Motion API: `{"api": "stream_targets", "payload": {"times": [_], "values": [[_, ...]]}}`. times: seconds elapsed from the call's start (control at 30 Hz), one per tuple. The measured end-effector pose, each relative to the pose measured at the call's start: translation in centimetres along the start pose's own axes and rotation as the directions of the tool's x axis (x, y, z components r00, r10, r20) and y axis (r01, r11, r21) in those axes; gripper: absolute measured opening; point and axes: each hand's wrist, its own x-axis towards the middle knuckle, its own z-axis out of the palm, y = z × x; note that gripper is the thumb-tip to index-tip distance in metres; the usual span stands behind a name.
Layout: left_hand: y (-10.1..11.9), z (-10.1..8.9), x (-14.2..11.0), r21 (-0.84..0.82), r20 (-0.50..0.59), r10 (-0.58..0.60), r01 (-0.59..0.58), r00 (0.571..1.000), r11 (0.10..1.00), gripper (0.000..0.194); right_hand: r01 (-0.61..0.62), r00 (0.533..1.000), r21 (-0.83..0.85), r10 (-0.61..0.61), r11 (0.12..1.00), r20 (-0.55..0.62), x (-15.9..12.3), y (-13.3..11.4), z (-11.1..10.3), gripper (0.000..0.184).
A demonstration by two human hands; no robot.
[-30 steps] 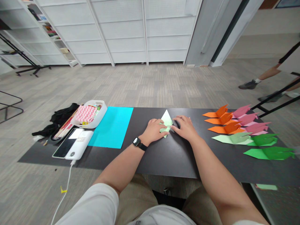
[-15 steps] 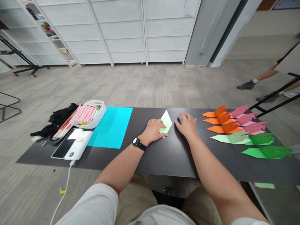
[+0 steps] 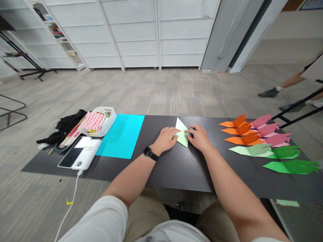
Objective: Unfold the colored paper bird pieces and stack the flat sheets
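A folded pale green paper (image 3: 182,133), pointed at both ends, lies on the black table (image 3: 176,164) in front of me. My left hand (image 3: 165,138), with a black watch on the wrist, rests its fingertips on the paper's left side. My right hand (image 3: 199,137) presses its fingertips on the right side. Both hands pinch or press at the paper's middle; the fingers are curled.
A cyan sheet (image 3: 121,135) lies to the left, beside a white tray (image 3: 99,121) of patterned papers, a phone (image 3: 73,155) on a white power bank and black cloth. Finished orange (image 3: 238,128), pink (image 3: 270,132) and green (image 3: 287,158) folded figures sit at right. Another person's legs are at far right.
My right hand lifted off the paper half a second ago and has come back onto its right side. The paper's lower point now turns more to the right.
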Motion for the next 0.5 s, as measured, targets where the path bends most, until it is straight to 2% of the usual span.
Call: {"api": "stream_targets", "payload": {"times": [0.1,0.2,0.37,0.5], "values": [[-0.54,-0.29,0.15,0.064,-0.059,-0.121,0.125,0.991,0.99,0.038,-0.027,1.0,0.001,0.027,1.0,-0.015,0.0,0.55,0.1,0.025],[-0.95,-0.36,0.17,0.112,-0.057,-0.185,0.191,0.981,0.975,0.036,-0.052,0.998,-0.007,0.052,0.999,-0.032,0.02,0.7,0.12,0.025],[-1.11,-0.08,0.18,0.083,-0.014,-0.139,0.14,0.99,0.987,0.034,-0.053,0.998,-0.013,0.052,0.999,-0.038,0.02,0.77,0.17,0.027],[-1.1,-0.15,0.32,0.038,-0.028,-0.114,0.115,0.993,0.993,0.03,-0.053,0.998,0.001,0.053,0.999,-0.039,0.03,1.02,0.21,0.028]]}}
